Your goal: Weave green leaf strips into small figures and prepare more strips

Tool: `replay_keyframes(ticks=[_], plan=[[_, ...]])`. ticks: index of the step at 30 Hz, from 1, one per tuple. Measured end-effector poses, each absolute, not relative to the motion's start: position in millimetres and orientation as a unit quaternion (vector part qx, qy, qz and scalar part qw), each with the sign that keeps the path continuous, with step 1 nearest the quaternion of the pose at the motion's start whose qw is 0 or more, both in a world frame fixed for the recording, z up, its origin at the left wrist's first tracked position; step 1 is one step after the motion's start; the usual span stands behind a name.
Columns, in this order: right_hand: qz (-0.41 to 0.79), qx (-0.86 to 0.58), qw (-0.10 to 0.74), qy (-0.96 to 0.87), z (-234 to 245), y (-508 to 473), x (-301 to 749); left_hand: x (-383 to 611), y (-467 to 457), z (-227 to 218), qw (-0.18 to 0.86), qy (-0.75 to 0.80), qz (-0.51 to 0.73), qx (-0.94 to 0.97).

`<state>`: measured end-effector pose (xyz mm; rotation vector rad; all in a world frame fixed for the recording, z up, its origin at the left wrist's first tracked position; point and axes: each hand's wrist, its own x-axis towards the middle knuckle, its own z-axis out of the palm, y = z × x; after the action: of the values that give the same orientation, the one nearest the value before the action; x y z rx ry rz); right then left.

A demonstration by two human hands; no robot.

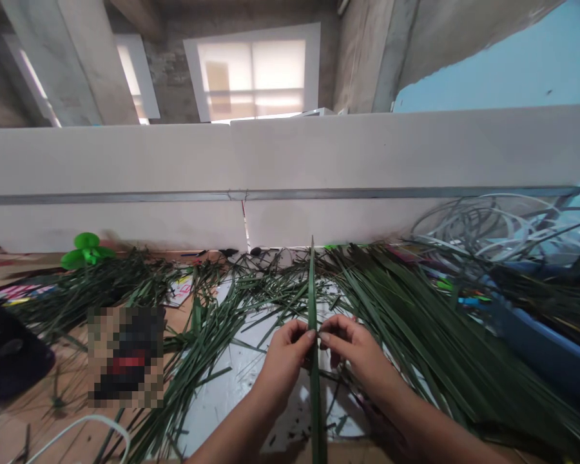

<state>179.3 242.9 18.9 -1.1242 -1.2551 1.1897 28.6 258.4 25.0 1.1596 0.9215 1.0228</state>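
Note:
A long, narrow green leaf strip (312,290) stands lengthwise in front of me, its pointed tip toward the white panel and its lower end running off the bottom of the view. My left hand (290,348) pinches it between thumb and fingers about midway. At the strip's right edge, my right hand (348,341) is closed in a pinch, thumb and fingertip against that edge. Beneath both hands lies a white board (222,393) scattered with leaf scraps. Cut green strips (193,367) are heaped on the left, and a bundle of long leaves (435,328) spreads on the right.
A blue basin (536,341) with dark strands stands at the right, below coiled white strips (473,225). A green plastic item (87,251) sits at the back left. At left are a dark object (12,354) and a white cable (96,419). A white panel (343,154) bounds the table's back.

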Motion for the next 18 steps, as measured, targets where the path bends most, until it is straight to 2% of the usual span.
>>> replay_keyframes(ticks=[11,18], plan=[[0.475,-0.484,0.524,-0.516,21.3,242.6,179.6,32.7,260.3,14.5,0.561,0.422,0.457,0.547],[0.499,-0.453,0.54,-0.504,25.5,242.5,178.3,30.8,260.4,16.9,0.607,0.427,0.458,0.488]])
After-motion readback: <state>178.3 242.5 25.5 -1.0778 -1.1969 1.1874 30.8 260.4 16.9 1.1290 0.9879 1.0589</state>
